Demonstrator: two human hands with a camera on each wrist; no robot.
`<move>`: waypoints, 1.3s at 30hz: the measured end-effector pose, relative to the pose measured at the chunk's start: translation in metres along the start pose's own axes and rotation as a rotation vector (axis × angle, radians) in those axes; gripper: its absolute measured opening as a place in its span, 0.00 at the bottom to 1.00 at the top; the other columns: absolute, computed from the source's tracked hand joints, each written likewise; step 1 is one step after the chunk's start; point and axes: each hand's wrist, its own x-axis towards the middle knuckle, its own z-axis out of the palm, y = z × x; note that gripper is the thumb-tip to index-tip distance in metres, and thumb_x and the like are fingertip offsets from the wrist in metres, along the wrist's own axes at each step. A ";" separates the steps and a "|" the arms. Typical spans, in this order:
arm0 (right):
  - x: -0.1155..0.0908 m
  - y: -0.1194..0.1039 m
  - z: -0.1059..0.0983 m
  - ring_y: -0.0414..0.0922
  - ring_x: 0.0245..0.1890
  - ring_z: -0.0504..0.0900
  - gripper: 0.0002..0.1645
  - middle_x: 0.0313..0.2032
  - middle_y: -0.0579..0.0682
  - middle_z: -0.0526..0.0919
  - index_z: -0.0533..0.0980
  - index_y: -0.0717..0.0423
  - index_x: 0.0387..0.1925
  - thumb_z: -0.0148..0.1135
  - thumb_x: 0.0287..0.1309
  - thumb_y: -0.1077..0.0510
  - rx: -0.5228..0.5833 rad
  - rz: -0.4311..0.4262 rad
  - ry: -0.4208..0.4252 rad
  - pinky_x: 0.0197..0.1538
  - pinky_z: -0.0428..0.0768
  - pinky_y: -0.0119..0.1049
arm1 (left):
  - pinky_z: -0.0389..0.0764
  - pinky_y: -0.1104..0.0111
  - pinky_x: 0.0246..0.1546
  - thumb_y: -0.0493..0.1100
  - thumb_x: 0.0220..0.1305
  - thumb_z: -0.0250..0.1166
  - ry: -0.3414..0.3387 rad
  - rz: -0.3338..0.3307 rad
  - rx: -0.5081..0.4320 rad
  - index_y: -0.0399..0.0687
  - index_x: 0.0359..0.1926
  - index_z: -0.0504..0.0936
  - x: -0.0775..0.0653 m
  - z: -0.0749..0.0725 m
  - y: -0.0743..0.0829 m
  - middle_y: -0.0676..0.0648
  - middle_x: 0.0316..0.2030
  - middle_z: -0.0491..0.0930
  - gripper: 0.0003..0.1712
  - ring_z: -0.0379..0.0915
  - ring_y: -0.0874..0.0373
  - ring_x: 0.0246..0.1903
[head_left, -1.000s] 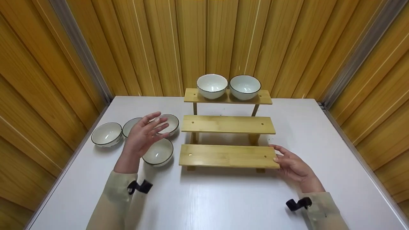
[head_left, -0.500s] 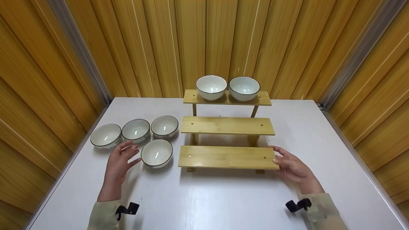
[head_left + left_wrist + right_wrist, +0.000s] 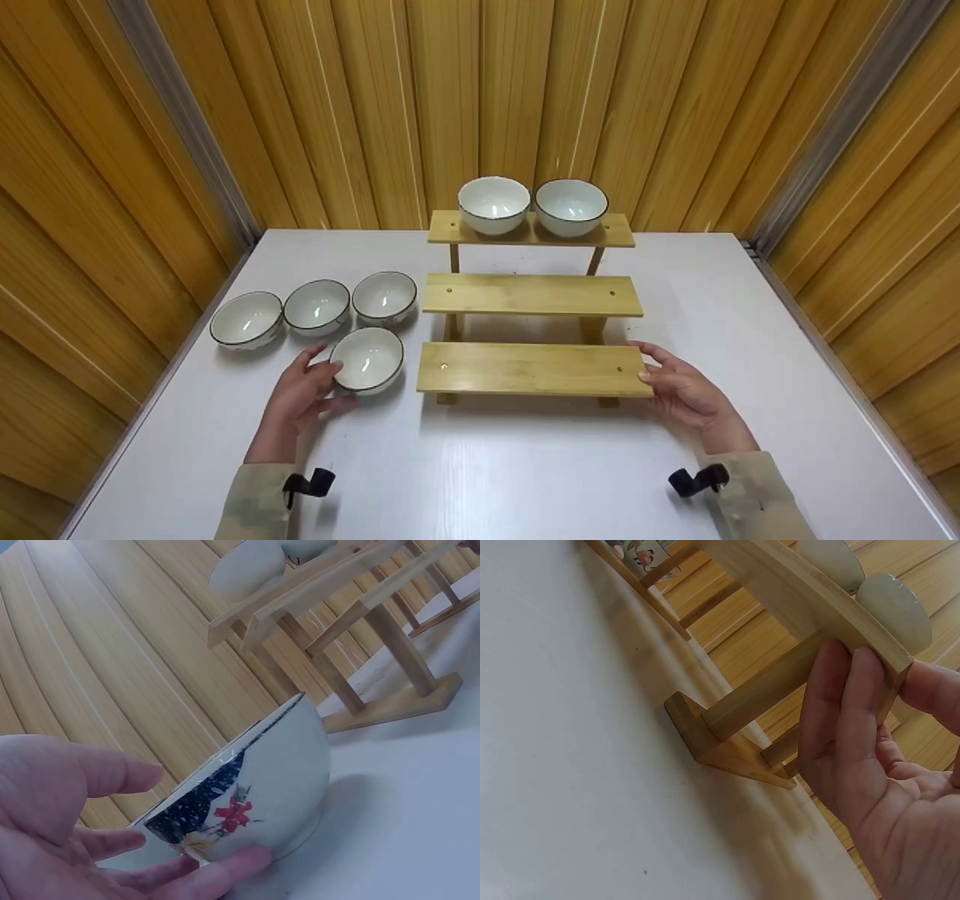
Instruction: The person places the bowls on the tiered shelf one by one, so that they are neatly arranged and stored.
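Note:
My left hand [image 3: 301, 391] is at the left side of a white dark-rimmed bowl [image 3: 368, 361], the nearest one on the table. In the left wrist view, this bowl [image 3: 281, 780] shows a red flower and a dark blue patch. One finger reaches its lower side, while the thumb stays off the rim. On the right, my right hand [image 3: 688, 396] pinches the end of the lowest board [image 3: 532, 369] of a three-tier wooden rack. The right wrist view shows fingers [image 3: 859, 705] below the board and the thumb across its edge.
Three more bowls, a left one [image 3: 247, 321], a middle one [image 3: 317, 308] and a right one [image 3: 385, 298], stand behind the near bowl. Two bowls [image 3: 493, 205] sit on the rack's top board [image 3: 444, 227]. Wood-patterned walls [image 3: 510, 90] enclose the white table [image 3: 480, 472].
My left hand has come back from above the bowls, then moved right to the side of the nearest bowl. My right hand keeps its hold on the rack's lowest board.

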 end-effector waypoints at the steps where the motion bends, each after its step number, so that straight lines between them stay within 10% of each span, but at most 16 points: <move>1: 0.000 0.000 0.000 0.43 0.51 0.85 0.33 0.59 0.50 0.76 0.67 0.44 0.67 0.33 0.75 0.75 -0.006 0.001 0.005 0.52 0.88 0.30 | 0.91 0.54 0.48 0.37 0.76 0.57 -0.002 -0.005 -0.003 0.45 0.82 0.45 0.001 0.001 -0.001 0.28 0.73 0.59 0.43 0.75 0.53 0.52; 25: -0.002 0.000 0.000 0.43 0.53 0.85 0.32 0.60 0.50 0.77 0.65 0.45 0.68 0.32 0.75 0.75 -0.002 -0.002 -0.012 0.52 0.88 0.30 | 0.92 0.59 0.40 0.27 0.70 0.50 -0.009 0.018 -0.119 0.49 0.82 0.52 0.004 0.005 -0.011 0.29 0.74 0.55 0.42 0.82 0.54 0.44; 31: -0.002 0.000 0.000 0.46 0.55 0.85 0.32 0.61 0.53 0.78 0.62 0.48 0.70 0.32 0.75 0.76 0.048 0.000 -0.017 0.56 0.88 0.33 | 0.90 0.69 0.31 0.28 0.70 0.52 0.002 0.030 -0.089 0.50 0.81 0.55 -0.007 0.005 0.002 0.31 0.71 0.58 0.41 0.81 0.57 0.44; 39: -0.001 0.000 -0.001 0.46 0.55 0.84 0.33 0.61 0.52 0.78 0.65 0.46 0.68 0.32 0.75 0.76 0.052 0.000 -0.024 0.56 0.88 0.33 | 0.91 0.57 0.47 0.28 0.71 0.52 -0.046 0.082 -0.108 0.49 0.82 0.51 -0.025 0.011 0.035 0.32 0.73 0.54 0.42 0.73 0.48 0.57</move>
